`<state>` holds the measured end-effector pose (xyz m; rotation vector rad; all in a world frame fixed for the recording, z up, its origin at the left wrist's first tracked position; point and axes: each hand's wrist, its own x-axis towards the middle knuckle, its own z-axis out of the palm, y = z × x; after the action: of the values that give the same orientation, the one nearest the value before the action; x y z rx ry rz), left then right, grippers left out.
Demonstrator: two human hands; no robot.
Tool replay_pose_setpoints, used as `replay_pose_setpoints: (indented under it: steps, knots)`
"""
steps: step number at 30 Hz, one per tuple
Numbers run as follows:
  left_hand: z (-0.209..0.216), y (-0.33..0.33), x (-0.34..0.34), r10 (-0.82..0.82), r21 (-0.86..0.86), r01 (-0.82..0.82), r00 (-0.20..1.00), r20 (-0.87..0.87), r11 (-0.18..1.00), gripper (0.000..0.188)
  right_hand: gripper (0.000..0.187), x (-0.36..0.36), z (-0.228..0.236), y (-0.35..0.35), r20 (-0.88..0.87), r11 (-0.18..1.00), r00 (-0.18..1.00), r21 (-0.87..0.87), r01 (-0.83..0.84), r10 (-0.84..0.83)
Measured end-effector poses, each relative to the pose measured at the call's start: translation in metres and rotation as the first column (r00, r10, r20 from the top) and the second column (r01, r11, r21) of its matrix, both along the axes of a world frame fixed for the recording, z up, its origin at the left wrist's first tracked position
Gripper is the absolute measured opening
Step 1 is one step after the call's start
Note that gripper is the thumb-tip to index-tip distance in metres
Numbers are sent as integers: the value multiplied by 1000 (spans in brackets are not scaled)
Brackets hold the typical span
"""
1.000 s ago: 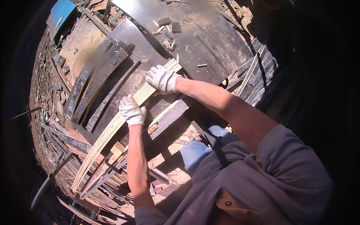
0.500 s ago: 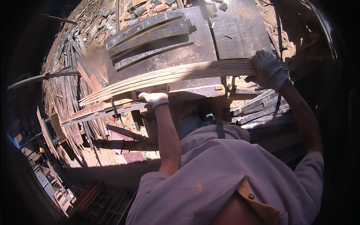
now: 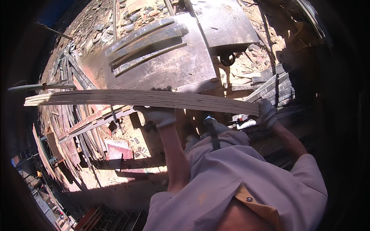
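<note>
A long bundle of thin plywood strips, stacked face to face with pale edges up, spans the view in front of my body. My left hand, in a white work glove, wraps round it near the middle; its fingertips show over the far side. My right hand, gloved alike, grips the bundle's right end. The bundle is held clear of the dark worktable's near edge, and its left end reaches out over the scrap pile.
Several dark-faced strips lie on the worktable. A second panel adjoins it at right. Wood offcuts cover the ground at left; more stacked strips lie at right. A metal pipe juts in from the left.
The bundle has come off the table's near edge toward my body and shifted left. My right hand has moved nearer and now holds its end; my left hand now wraps round it.
</note>
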<state>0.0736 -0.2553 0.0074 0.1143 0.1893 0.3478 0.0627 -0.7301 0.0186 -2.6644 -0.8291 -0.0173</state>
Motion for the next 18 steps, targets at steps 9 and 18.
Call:
replay_pose_setpoints:
  steps: [9, 18]
  knots:
    - [110, 110, -62, 214, 659, -111, 974, -78, 744, 98, 111, -50, 16, 297, -429, 971, 888, 230, -67, 163]
    - [73, 7, -71, 277, 990, 94, 953, -119, 103, 84, 76, 85, 259, 337, -225, 375, 862, 926, 44, 454]
